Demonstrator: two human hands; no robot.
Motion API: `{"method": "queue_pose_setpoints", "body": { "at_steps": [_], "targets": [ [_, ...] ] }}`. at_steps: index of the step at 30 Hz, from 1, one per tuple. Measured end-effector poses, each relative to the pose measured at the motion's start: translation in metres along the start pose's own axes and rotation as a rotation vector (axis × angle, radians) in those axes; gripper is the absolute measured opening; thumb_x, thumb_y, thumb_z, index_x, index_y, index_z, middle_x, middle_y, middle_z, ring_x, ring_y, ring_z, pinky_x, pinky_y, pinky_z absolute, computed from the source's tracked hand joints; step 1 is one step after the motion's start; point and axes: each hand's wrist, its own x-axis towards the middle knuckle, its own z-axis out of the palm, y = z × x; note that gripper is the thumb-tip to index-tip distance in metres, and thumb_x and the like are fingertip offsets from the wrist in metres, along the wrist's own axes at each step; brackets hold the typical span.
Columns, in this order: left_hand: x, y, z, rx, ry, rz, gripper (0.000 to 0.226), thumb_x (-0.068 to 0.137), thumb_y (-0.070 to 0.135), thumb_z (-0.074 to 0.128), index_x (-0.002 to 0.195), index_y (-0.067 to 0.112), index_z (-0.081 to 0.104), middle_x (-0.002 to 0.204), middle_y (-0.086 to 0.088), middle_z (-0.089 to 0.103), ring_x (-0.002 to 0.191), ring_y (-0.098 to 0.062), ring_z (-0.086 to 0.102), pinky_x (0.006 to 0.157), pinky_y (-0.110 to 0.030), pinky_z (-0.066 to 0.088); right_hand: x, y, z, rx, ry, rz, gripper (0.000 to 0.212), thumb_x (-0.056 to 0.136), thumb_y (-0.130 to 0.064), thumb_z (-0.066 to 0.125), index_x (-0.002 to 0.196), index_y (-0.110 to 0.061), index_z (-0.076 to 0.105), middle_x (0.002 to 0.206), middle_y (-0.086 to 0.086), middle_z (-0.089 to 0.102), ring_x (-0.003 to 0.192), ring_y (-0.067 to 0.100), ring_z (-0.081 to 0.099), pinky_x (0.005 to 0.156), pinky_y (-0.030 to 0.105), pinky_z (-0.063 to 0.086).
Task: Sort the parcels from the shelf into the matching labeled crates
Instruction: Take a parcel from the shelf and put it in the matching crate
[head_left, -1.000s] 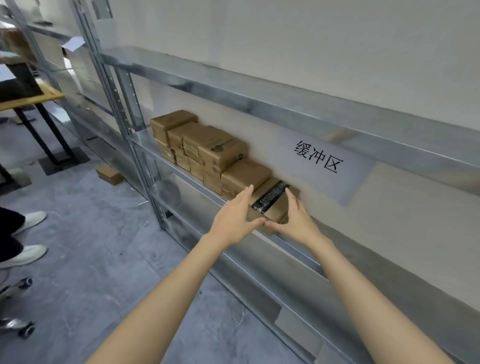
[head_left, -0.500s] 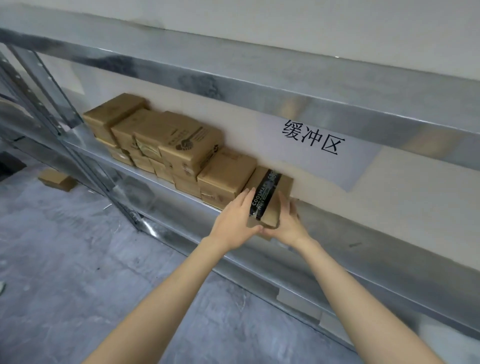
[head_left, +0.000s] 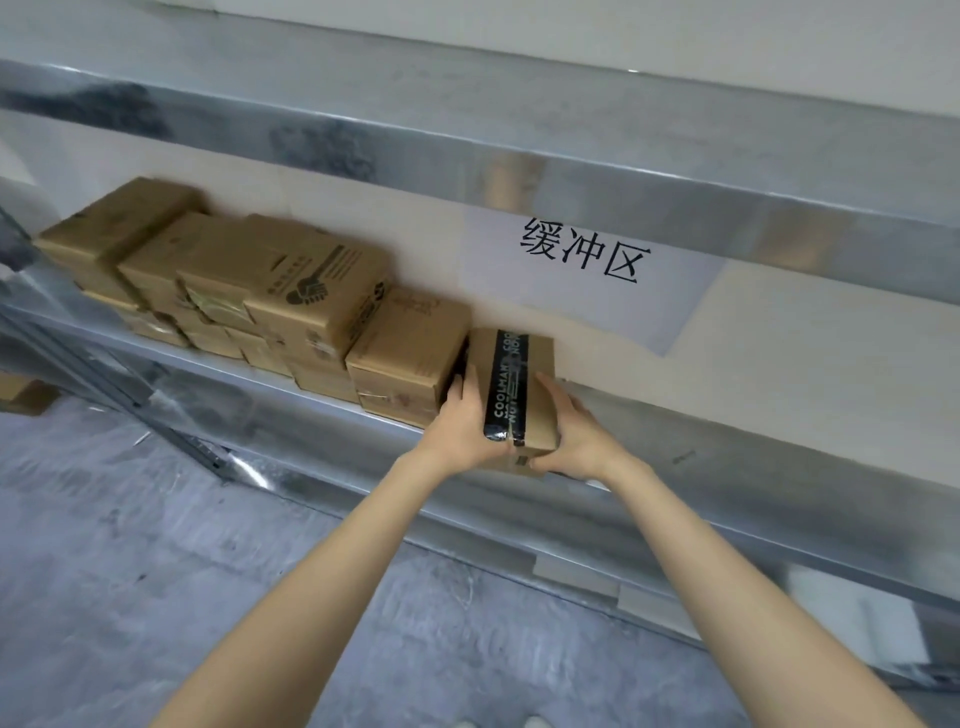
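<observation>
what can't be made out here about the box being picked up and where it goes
Head view: no crates in frame, so the destination is unknown.
Taped box: no address label shows; left hand and right hand cover its sides.
Left hand's grip depth: hidden in the gap beside the neighbouring box.
Floor box: cut off by the left edge.
Stacked boxes: print too blurred to read.

Both hands grip a brown parcel (head_left: 537, 395) with a black tape strip at the front edge of the metal shelf (head_left: 727, 441): left hand (head_left: 462, 426) on its left side, right hand (head_left: 576, 436) on its right. Stacked parcels (head_left: 249, 296) sit just left; a paper sign (head_left: 587, 260) hangs behind
</observation>
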Motion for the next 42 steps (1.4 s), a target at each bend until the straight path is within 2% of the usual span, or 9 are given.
{"method": "queue_pose_setpoints", "body": {
  "at_steps": [4,10,23,27,30,33,36,39,42],
  "targets": [
    [0.005,0.001,-0.005,-0.059,-0.041,-0.078,0.141,0.062,0.031,0.091,0.152,0.001,-0.013,0.156,-0.019,0.022,0.146,-0.031,0.022,0.115,-0.037,0.028,0.003,-0.008,0.002,0.067,-0.038,0.030,0.132,0.071,-0.015,0.085,0.157,-0.020,-0.015,0.161,0.011,0.021,0.143,0.027,0.032,0.098,0.017,0.034],
    [0.002,0.006,-0.004,-0.106,-0.007,-0.105,0.139,0.060,0.025,0.093,0.151,-0.004,-0.008,0.156,-0.016,0.026,0.145,-0.027,0.026,0.109,-0.029,0.028,-0.002,-0.015,0.003,0.062,0.020,0.060,0.137,0.068,-0.023,0.088,0.156,-0.016,-0.016,0.158,0.012,0.032,0.144,0.033,0.032,0.116,0.040,0.031],
    [-0.024,0.082,0.005,-0.103,-0.120,0.253,0.097,0.064,0.021,0.090,0.139,0.009,0.029,0.129,0.007,0.042,0.122,-0.010,0.041,0.088,-0.019,0.033,-0.094,0.019,-0.038,0.125,0.252,0.174,0.138,0.068,-0.027,0.087,0.156,-0.024,-0.018,0.157,0.014,0.033,0.144,0.037,0.024,0.116,0.045,0.030],
    [-0.029,0.128,0.031,-0.193,-0.239,0.278,0.091,0.061,0.049,0.085,0.132,0.018,0.037,0.130,0.000,0.053,0.123,-0.017,0.050,0.101,-0.036,0.044,-0.156,0.040,-0.063,0.227,0.377,0.168,0.134,0.069,-0.025,0.089,0.156,-0.031,-0.012,0.151,-0.016,0.036,0.146,0.027,0.026,0.121,0.044,0.017],
    [-0.037,0.177,0.061,-0.302,-0.375,0.302,0.111,0.065,0.072,0.072,0.152,0.027,0.020,0.151,0.001,0.037,0.136,-0.019,0.041,0.112,-0.042,0.037,-0.212,0.056,-0.083,0.409,0.509,0.121,0.126,0.059,-0.033,0.093,0.133,-0.066,-0.004,0.133,-0.033,0.045,0.134,0.014,0.046,0.118,0.046,0.030],
    [-0.063,0.231,0.097,-0.373,-0.441,0.388,0.115,0.072,0.067,0.066,0.156,0.015,0.007,0.154,-0.003,0.030,0.139,-0.017,0.035,0.116,-0.038,0.027,-0.263,0.087,-0.091,0.599,0.685,0.164,0.129,0.054,-0.040,0.096,0.147,-0.044,0.007,0.146,-0.008,0.045,0.136,0.014,0.045,0.114,0.047,0.038],
    [-0.088,0.278,0.146,-0.369,-0.503,0.500,0.103,0.078,0.066,0.058,0.156,0.019,0.010,0.155,-0.006,0.027,0.141,-0.018,0.032,0.118,-0.040,0.025,-0.324,0.116,-0.102,0.684,0.851,0.384,0.166,0.033,-0.077,0.087,0.154,-0.034,-0.017,0.163,0.000,0.020,0.150,0.020,0.022,0.119,0.052,0.029],
    [-0.119,0.322,0.196,-0.292,-0.532,0.623,0.079,0.093,0.059,0.049,0.156,0.025,0.015,0.152,-0.004,0.025,0.143,-0.019,0.027,0.117,-0.037,0.023,-0.391,0.145,-0.108,0.749,0.992,0.607,0.172,0.026,-0.084,0.081,0.153,-0.032,-0.022,0.165,0.001,0.006,0.147,0.023,0.028,0.102,0.051,0.050],
    [-0.162,0.371,0.239,-0.314,-0.624,0.714,0.083,0.082,0.076,0.042,0.152,0.035,0.026,0.130,-0.001,0.038,0.133,-0.020,0.040,0.110,-0.035,0.030,-0.460,0.175,-0.108,0.782,1.124,0.656,0.154,0.031,-0.084,0.082,0.155,-0.035,0.005,0.161,0.000,0.022,0.140,0.021,0.039,0.068,0.034,0.063]
  ]
}}
